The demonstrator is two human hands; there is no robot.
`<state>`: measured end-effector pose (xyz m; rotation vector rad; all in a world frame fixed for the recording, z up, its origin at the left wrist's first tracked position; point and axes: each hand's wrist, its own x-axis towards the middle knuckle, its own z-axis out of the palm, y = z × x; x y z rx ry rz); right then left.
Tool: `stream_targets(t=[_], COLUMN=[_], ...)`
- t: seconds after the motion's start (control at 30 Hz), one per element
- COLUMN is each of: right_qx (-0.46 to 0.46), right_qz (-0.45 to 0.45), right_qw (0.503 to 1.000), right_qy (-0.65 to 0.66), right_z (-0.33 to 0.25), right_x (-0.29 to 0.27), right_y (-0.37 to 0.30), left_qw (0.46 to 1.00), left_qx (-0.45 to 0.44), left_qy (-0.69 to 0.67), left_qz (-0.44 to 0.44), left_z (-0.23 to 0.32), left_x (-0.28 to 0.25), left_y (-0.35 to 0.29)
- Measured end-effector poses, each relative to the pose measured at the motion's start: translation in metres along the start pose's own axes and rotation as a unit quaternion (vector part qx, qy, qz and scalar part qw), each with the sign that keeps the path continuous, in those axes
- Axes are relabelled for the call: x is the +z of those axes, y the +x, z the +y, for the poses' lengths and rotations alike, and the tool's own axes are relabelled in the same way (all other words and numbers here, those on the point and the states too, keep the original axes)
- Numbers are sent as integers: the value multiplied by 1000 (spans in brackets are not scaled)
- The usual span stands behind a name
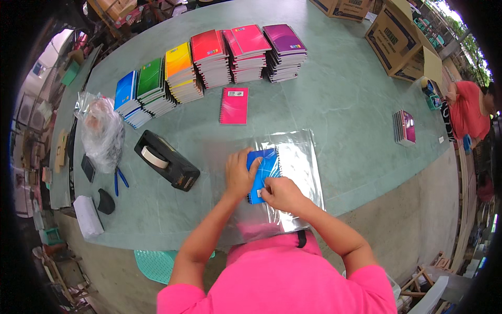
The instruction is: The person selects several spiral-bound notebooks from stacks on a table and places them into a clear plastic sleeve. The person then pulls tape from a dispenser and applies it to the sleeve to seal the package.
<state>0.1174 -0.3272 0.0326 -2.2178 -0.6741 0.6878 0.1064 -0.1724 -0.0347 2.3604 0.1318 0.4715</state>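
Observation:
A small blue spiral notebook (269, 166) lies on a stack of clear plastic sheets (302, 157) at the table's near edge. My left hand (240, 175) grips the notebook's left side, its thumb across the cover. Curled fingers of my right hand (284, 194) press on the lower part of the cover, close to a small white patch. Whatever those fingertips pinch, if anything, is hidden. To the left stands a black tape dispenser (175, 170) with a roll of tape. Beyond my hands a single pink notebook (234, 107) lies flat with a white label.
Stacked notebooks in blue, green, yellow, red, pink and purple (285, 42) form a row at the back. Left are a clear plastic bag (102, 131) and blue-handled pliers (120, 179). A small notebook stack (404, 128), a cardboard box (395, 42) and another person (470, 107) are right.

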Motion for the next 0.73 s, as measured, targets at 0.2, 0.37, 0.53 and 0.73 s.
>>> stream_targets(t=[0.2, 0.37, 0.53, 0.73], right_qx=[13, -5, -103, -116], right_qz=[3, -42, 46, 34], right_qw=[999, 983, 962, 964], right_qy=[-43, -177, -249, -236], right_z=[-1, -10, -7, 5], right_x=[8, 5, 0, -6], right_y=[-9, -8, -1, 7], left_qw=[960, 978, 910, 885], left_qx=[-141, 155, 138, 103], left_qy=[-145, -60, -135, 41], left_qz=[-191, -124, -367, -452], left_z=[-31, -29, -12, -51], left_x=[-4, 13, 37, -1], left_y=[31, 103, 127, 125])
